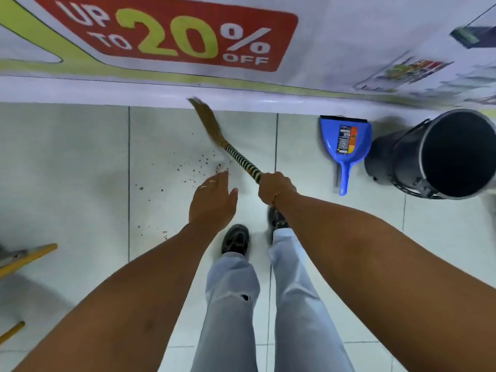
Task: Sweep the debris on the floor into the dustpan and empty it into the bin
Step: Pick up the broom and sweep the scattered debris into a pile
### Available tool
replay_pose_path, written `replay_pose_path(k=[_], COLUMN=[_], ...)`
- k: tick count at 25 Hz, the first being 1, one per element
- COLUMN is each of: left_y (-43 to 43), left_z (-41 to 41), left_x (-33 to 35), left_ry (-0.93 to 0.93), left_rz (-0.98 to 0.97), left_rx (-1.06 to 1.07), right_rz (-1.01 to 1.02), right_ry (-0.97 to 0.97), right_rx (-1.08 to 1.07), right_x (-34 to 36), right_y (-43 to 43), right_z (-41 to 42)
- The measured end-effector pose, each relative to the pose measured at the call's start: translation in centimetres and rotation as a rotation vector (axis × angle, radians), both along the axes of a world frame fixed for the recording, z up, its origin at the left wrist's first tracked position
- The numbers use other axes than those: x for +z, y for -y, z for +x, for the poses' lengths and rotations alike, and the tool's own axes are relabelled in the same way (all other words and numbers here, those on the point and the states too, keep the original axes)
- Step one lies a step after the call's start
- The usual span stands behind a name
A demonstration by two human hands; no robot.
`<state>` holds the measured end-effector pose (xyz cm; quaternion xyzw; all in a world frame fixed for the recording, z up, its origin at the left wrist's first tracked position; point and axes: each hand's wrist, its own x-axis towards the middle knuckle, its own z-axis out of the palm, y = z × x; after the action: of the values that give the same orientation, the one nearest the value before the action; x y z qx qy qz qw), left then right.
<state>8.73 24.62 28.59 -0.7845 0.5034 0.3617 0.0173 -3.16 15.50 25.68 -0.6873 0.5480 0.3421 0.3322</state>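
Bristles of the broom blur; right hand hides its handle end.

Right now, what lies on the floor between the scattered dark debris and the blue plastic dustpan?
In the head view, only the broom's striped handle crosses there; otherwise bare pale tile separates the debris from the blue plastic dustpan.

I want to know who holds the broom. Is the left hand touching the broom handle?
Apart. In the head view the open left hand hovers beside the broom handle, with floor tile visible between them. Only the right hand grips it.
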Motion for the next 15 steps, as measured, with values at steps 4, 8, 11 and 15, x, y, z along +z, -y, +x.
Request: replay_pose_path(k=[4, 8, 11, 15], left_y=[-4.7, -7.4, -8.1, -7.6], left_z=[1.7, 1.6, 0.5, -1.4], left_x=[-1.1, -1.3, -0.6, 0.0], left_ry=[0.018, 0.005, 0.01, 0.001], left_rz=[0.079, 0.096, 0.069, -0.016], left_rx=[0.03, 0.034, 0.009, -0.05], right_rz=[-0.019, -0.011, -0.1, -0.199], right_ry=[-0.011, 0.008, 0.078, 0.156], right_rx=[0.118, 0.2, 0.166, -0.142], right_x=[-0.9, -0.7, 0.0, 0.3], right_y=[-4.5, -7.9, -10.1, -10.0], right_z=[0.9, -0.8, -3.9, -7.4])
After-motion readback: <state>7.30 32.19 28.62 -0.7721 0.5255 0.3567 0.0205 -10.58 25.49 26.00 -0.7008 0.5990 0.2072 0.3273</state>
